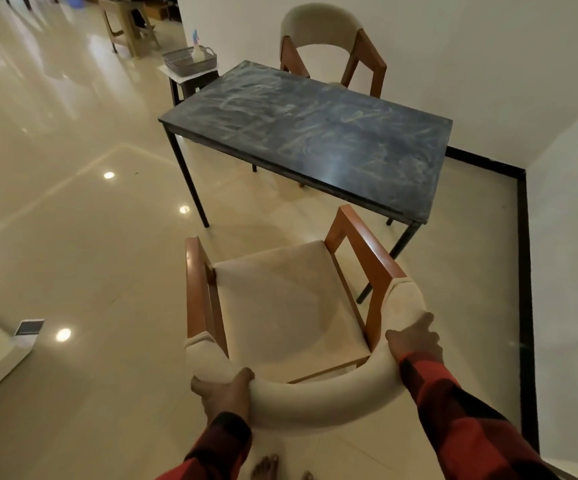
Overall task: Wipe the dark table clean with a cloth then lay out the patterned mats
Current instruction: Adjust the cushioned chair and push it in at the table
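Both hands (227, 393) grip chair (280, 306); dark table (308, 133) beyond.

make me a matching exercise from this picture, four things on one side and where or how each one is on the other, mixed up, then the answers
Things:
1. dark table
2. near chair
3. grey basket
4. far chair

Place or state:
A. on a small stand past the table's far left corner, with a spray bottle in it
B. behind the table, close to the white wall
C. top covered in pale chalky smears
D. its padded backrest gripped by the left hand and the right hand

Pairs: 1-C, 2-D, 3-A, 4-B
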A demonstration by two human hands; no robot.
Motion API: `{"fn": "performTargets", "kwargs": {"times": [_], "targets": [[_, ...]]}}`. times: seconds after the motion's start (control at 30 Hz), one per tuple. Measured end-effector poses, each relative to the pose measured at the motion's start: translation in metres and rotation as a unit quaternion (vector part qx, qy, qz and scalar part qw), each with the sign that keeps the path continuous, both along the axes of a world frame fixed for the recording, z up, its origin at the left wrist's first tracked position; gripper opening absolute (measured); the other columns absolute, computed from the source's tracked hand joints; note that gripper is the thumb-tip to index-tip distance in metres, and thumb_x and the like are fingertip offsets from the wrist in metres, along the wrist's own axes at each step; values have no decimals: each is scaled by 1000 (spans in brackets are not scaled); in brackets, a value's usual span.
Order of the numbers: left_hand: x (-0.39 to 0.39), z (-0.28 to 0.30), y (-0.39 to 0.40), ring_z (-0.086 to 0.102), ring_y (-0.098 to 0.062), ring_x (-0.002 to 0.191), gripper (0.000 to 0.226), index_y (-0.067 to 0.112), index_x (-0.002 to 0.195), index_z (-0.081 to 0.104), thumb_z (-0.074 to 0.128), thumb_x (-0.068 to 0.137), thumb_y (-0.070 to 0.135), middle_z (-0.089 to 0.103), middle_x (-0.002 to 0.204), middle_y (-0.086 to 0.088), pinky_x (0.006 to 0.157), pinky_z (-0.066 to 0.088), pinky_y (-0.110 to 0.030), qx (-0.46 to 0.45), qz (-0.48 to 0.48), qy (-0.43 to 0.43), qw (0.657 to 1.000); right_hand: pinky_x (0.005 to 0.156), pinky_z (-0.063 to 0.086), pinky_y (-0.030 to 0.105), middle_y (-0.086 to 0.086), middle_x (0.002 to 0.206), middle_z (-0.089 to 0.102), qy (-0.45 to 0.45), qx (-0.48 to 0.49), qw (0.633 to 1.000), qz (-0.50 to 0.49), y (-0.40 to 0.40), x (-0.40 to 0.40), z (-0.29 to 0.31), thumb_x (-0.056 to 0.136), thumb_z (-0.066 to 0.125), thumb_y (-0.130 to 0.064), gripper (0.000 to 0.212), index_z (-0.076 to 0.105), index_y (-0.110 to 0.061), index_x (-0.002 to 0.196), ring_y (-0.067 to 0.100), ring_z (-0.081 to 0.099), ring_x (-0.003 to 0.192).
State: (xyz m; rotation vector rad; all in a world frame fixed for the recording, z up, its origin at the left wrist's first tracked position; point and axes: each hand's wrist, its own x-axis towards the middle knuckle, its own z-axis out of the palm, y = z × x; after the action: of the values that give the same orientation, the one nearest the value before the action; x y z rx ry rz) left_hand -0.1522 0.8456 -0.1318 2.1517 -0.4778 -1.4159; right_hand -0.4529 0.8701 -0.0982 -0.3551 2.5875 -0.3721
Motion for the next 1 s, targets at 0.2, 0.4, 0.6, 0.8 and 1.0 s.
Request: {"fn": "performTargets", "kwargs": {"times": [0.2, 0.4, 0.6, 0.8, 1.0], "targets": [[0, 4, 0, 55, -47, 111, 108, 30, 148, 17, 87, 67, 17, 51, 133, -22, 91, 51, -65, 0, 1, -2, 1000, 98, 48, 53, 23, 129, 55, -31, -21, 999, -15, -6, -13, -1, 84, 65, -36, 76, 25, -14, 145, 44, 54, 115], [-4, 8, -7, 53, -42, 96, 80, 23, 139, 27, 75, 76, 13, 52, 116, -19, 90, 51, -64, 22, -19, -43, 999, 80, 54, 64, 16, 113, 50, -146, -30, 988, -41, -11, -46, -5, 74, 73, -26, 75, 31, -17, 136, 41, 50, 92], [-1, 12, -12, 56, -46, 103, 69, 12, 135, 37, 73, 76, 11, 56, 119, -22, 93, 51, -62, 23, -26, -80, 996, 50, 54, 48, 17, 120, 49, -177, -22, 984, -18, -9, -56, -8, 78, 71, -17, 74, 31, -19, 140, 42, 50, 96], [17, 22, -34, 57, -43, 96, 59, 8, 126, 49, 74, 73, 11, 59, 109, -21, 92, 52, -58, 3, -40, -102, 994, 40, 50, 34, 8, 89, 49, -187, -29, 982, -9, -14, -43, -11, 81, 69, -16, 58, 42, -15, 133, 33, 51, 72], [48, 29, -85, 54, -40, 95, 58, 7, 128, 49, 73, 75, 6, 58, 108, -19, 92, 51, -58, -6, -45, -95, 994, 43, 51, 36, 9, 94, 51, -187, -61, 980, -40, -34, -5, -9, 85, 67, -19, 56, 41, -17, 135, 29, 49, 69]]}}
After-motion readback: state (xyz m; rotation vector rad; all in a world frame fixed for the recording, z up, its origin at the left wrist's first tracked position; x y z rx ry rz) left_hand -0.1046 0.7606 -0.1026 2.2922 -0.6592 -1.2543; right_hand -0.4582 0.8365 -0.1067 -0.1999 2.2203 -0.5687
